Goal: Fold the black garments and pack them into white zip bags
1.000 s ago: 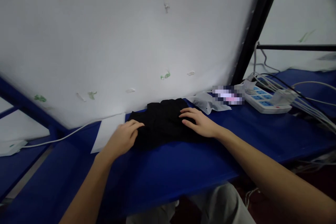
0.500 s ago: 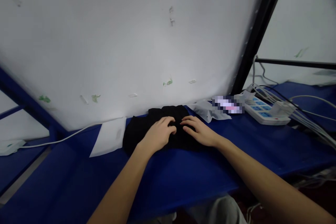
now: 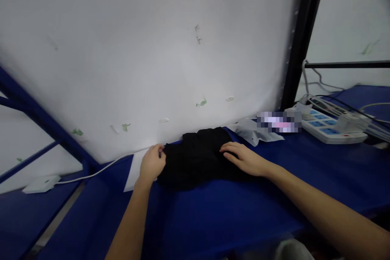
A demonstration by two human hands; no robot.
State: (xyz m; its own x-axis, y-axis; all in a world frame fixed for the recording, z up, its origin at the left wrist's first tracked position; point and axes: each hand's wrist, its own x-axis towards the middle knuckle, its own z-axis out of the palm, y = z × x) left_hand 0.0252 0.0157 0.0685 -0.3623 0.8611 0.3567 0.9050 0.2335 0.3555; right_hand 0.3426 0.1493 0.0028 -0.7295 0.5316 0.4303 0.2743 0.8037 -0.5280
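One grey fabric-covered knee (image 3: 293,250) shows at the bottom edge, just below the smooth blue tabletop (image 3: 195,219). Two bare hands reach in over it. The right hand (image 3: 243,158) lies at the right part of one crumpled black piece of cloth (image 3: 201,158), its fingers loosely stretched, with a narrow gap between thumb and forefinger; the fingertips appear to touch the fabric without gripping it. The left hand (image 3: 152,163) is at the cloth's left edge, fingers curled inward and close to the thumb; whether they pinch the fabric cannot be told.

The cloth lies on the tabletop between the two hands, its far edge near the wall. One flat white sheet of paper (image 3: 133,174) is partly under the left hand. To the left, beyond a gap, sits one flat white plastic box (image 3: 42,184) with one thin white cable (image 3: 103,169) running from it.

Beyond the right hand are one crinkled translucent plastic bag (image 3: 255,133), one pixelated object (image 3: 279,122) and one white power strip with blue sockets (image 3: 324,124); its tangled cables cannot be counted. Behind stands one white wall panel (image 3: 152,48), beside one black metal post (image 3: 304,40).
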